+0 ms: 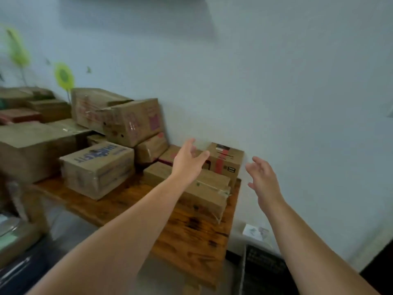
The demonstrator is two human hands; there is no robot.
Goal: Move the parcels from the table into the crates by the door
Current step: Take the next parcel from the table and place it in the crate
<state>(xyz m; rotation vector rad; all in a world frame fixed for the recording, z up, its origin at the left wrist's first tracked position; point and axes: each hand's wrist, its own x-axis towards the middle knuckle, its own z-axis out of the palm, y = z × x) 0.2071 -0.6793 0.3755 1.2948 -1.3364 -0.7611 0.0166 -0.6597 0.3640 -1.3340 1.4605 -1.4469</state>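
Several brown cardboard parcels crowd a wooden table (187, 237) against a pale wall. A small upright parcel with red tape (226, 161) stands at the table's far right corner. A flat taped parcel (204, 192) lies in front of it. A box with blue print (97, 169) sits left of centre. My left hand (188, 160) hovers open, fingers spread, just left of the red-taped parcel, touching nothing. My right hand (263, 179) is open too, held in the air to the right of that parcel, past the table's edge.
Bigger boxes (129, 120) are stacked at the back and left. A dark crate (261, 271) stands on the floor to the right of the table, under the wall. Green flower stickers (63, 76) mark the wall. Clutter lies at the lower left.
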